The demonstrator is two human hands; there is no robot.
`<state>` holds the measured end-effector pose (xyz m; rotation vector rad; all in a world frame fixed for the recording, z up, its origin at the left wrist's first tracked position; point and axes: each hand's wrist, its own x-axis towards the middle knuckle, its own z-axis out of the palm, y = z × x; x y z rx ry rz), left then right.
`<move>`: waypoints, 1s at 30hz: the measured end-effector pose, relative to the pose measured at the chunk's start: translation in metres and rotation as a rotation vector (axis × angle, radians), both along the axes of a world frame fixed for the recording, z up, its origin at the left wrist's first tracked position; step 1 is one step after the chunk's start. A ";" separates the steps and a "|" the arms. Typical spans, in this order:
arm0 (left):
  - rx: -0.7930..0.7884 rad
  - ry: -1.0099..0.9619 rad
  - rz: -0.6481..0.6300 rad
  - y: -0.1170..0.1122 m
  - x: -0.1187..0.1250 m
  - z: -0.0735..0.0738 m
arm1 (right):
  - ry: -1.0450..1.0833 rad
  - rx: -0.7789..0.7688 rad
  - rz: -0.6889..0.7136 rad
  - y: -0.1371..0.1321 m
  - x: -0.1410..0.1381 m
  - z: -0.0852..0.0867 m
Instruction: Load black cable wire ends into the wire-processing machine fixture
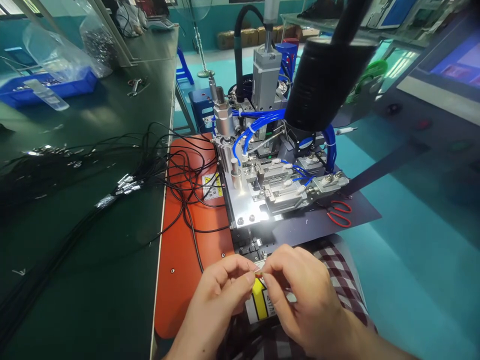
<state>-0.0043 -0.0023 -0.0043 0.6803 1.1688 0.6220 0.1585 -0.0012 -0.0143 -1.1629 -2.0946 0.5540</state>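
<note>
My left hand (227, 290) and my right hand (298, 285) meet in front of a small metal machine (258, 190). Both are closed in a pinch, fingertips nearly touching. Between them shows a tiny, thin, pale piece (258, 271), too small to name. Just below the fingertips lies a label with a yellow arrow (258, 295), partly covered by my hands. Beyond them is the machine's black front block (249, 242). To the left, thin black cables (185, 175) trail over an orange-red board (195, 255).
A dark green bench (93, 290) on the left bears bundled cables with silvery ends (128, 185) and a blue tray (80, 85). Red-handled scissors or pliers (340, 215) lie right of the machine. A black cylinder (318, 85) hangs above it. A monitor (450, 60) stands at right.
</note>
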 end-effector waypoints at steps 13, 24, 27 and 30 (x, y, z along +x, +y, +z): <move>-0.020 -0.017 0.041 0.001 0.001 -0.001 | 0.268 -0.410 -0.031 0.004 0.006 0.007; -0.009 -0.072 0.028 0.000 -0.002 -0.003 | 0.473 -0.797 -0.106 0.006 -0.003 0.001; -0.017 -0.100 0.035 0.000 -0.001 -0.003 | 0.550 -0.943 -0.095 0.008 -0.003 0.002; -0.028 -0.123 0.048 -0.001 -0.001 -0.001 | 0.614 -1.026 -0.074 0.009 -0.003 0.002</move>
